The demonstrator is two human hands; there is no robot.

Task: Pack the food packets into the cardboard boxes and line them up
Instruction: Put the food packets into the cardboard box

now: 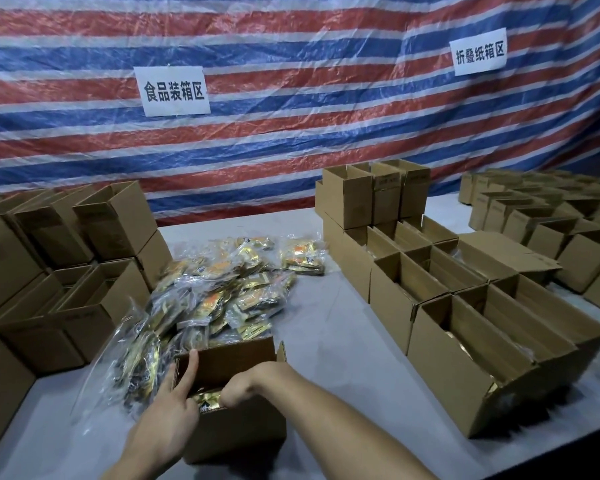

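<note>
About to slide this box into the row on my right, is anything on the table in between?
Nothing visible. The table lies bare between the open box you are filling and the nearest box of the row.

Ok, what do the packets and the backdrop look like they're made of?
Packets: probably clear plastic film over gold foil, glossy; they glint and crinkle. Backdrop: likely woven plastic tarp, striped red, white and blue, with a wrinkled sheen.
</note>
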